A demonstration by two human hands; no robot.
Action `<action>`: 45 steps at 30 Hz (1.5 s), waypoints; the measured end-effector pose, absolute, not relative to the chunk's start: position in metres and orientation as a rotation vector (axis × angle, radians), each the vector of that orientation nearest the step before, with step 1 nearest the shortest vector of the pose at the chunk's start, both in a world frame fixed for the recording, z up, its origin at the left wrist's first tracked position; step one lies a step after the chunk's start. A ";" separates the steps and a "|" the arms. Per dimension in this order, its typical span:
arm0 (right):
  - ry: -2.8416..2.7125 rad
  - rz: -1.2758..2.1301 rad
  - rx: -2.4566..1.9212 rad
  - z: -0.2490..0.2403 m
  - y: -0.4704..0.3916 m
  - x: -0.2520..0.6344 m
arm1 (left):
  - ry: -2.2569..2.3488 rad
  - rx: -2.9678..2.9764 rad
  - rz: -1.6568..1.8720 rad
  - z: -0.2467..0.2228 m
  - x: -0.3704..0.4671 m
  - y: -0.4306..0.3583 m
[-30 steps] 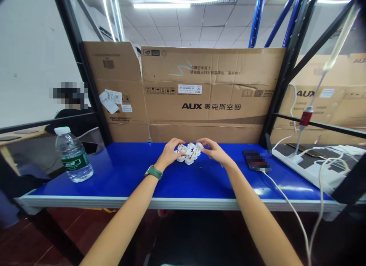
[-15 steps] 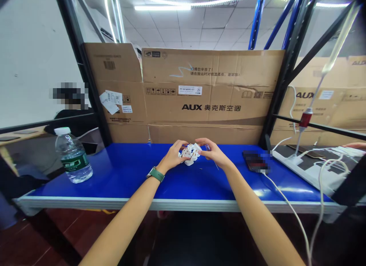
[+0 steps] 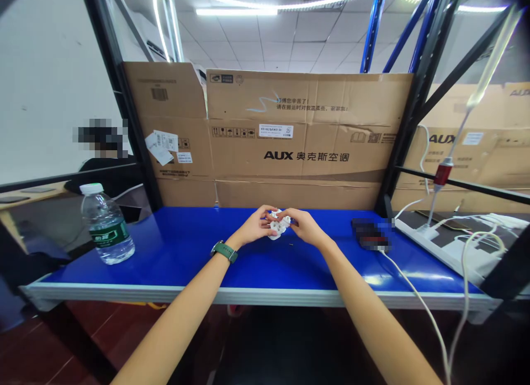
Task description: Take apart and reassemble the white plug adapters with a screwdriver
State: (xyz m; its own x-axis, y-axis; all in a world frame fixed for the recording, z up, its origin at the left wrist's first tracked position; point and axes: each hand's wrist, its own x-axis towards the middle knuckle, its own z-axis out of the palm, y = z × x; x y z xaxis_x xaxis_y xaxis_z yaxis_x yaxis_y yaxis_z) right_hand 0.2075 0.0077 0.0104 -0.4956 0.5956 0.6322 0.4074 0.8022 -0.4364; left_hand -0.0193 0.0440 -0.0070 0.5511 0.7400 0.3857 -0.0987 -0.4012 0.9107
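Both hands meet over the white pieces at mid-desk!

Starting at the left, a person (image 3: 108, 165) in dark clothing sits beyond the frame. Then comes the bottle (image 3: 108, 233), upright on the blue desk (image 3: 174, 258), white cap on, green label round its middle, clear liquid inside; its fill level is hard to read.

Into the centre, and here's the action! The left hand (image 3: 252, 228), green-strapped watch (image 3: 224, 251) at its wrist, has fingers and thumb closed about the left side of the white pieces (image 3: 277, 228). In from the right comes the right hand (image 3: 307, 228), its grip pinched in on their right side. The pieces sit bunched between the hands, low over the desk, and the fingers hide much of them. This looks like handling in full swing, with both hands engaged; how many pieces are finished, or how many remain, can't be told. A tiny sliver (image 3: 291, 244) lies just nearer on the desk.

Behind them, at the far edge, stands a cardboard panel (image 3: 248, 167), flat and upright, no contents showing. Further right, a dark phone (image 3: 368, 235) lies plugged into a white cable (image 3: 414, 288), and past it runs a white ledge (image 3: 430, 251) with more cables.
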 end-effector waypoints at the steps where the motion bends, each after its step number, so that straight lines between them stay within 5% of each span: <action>1: -2.148 0.297 -0.734 0.010 0.007 0.207 | 0.530 1.734 1.000 -0.006 -0.020 0.043; 26: -2.174 0.420 -0.774 0.009 0.006 0.203 | 0.508 1.623 0.903 -0.004 -0.024 0.034; 45: -2.206 0.152 -0.798 -0.004 0.008 0.195 | 0.470 1.478 0.928 0.001 -0.019 0.027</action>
